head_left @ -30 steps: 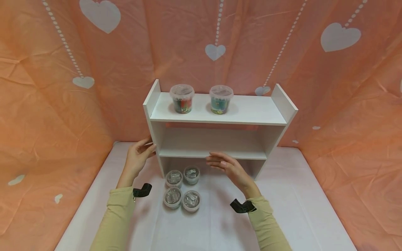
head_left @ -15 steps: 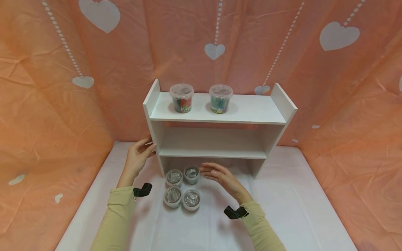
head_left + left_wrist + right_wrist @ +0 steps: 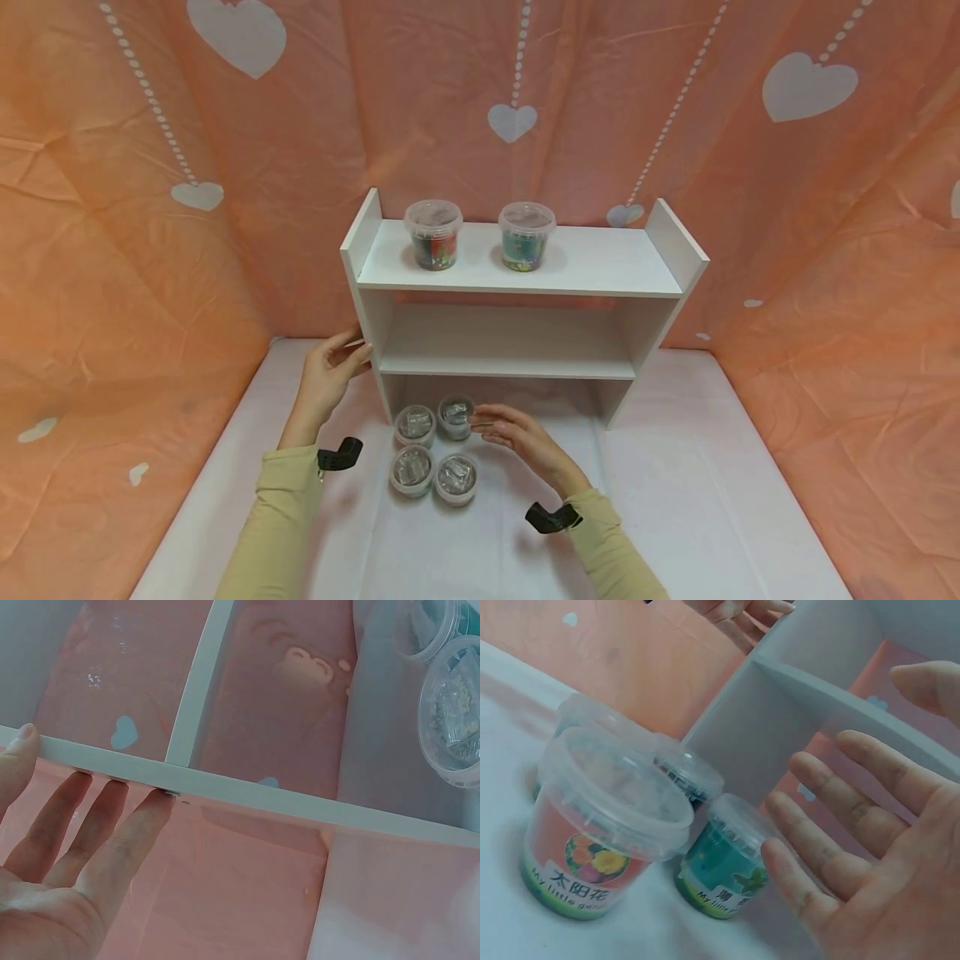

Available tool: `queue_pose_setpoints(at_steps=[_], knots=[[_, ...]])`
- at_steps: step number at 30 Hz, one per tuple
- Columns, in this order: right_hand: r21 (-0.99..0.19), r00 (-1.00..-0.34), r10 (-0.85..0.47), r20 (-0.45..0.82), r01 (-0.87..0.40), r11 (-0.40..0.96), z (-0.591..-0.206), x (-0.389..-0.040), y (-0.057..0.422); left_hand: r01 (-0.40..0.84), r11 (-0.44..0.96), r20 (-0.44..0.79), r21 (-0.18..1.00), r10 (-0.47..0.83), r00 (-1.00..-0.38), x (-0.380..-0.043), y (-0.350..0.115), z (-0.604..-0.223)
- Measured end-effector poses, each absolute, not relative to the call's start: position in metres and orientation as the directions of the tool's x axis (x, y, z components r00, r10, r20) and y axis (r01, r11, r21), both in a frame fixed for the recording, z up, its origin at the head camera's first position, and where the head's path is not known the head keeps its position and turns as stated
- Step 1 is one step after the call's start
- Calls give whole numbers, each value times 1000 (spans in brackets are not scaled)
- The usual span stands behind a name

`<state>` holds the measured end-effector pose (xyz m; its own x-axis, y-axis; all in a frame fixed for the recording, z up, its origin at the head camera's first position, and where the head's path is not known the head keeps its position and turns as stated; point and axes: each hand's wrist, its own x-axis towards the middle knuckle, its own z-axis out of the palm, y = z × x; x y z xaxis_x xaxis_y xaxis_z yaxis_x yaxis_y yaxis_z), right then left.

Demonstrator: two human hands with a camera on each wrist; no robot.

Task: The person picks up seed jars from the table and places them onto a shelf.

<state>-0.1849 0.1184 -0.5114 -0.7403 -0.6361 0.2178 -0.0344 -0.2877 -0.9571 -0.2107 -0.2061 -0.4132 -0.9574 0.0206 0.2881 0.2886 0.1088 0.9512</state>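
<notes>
My left hand (image 3: 327,375) is at the left side panel of a white shelf unit (image 3: 506,373). Its fingertips (image 3: 159,796) touch the panel's outer face, and the thumb lies at the panel's front edge. With fingers extended, my right hand (image 3: 525,440) is beside the back right tub (image 3: 456,414) of a small group on the table; contact is unclear. In the right wrist view that tub (image 3: 720,862) has a teal label with a leaf, and the palm faces it. Nearer that camera stands a lidded tub (image 3: 589,859) with a red flower label. Several clear-lidded tubs make up this group.
Two more lidded tubs, one red and dark (image 3: 434,246) and one teal (image 3: 524,246), stand on the top shelf. The middle shelf (image 3: 510,337) lies below them. An orange curtain (image 3: 450,100) with white hearts surrounds the white-covered table (image 3: 712,517).
My right hand has moved down and left from in front of the middle shelf to the back right tub. The left hand has stayed at the side panel, and the tubs have not moved.
</notes>
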Motion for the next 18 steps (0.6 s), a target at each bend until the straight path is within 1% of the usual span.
queue_pose_setpoints(at_steps=[7,10,14,18], knots=[[-975,-739,-655,159,-13,-222,-518,-184,115,294,106,294,950,23,-956,-211,-206,-414],[-978,-731,-664,160,-26,-207,-520,-183,115,298,104,298,949,22,-954,-211,-206,-414],[-977,-705,-683,191,-67,-204,-525,-184,115,304,104,304,947,17,-952,-211,-206,-415],[-972,-670,-712,211,-70,-222,-532,-185,115,305,106,305,946,16,-952,-212,-206,-415]])
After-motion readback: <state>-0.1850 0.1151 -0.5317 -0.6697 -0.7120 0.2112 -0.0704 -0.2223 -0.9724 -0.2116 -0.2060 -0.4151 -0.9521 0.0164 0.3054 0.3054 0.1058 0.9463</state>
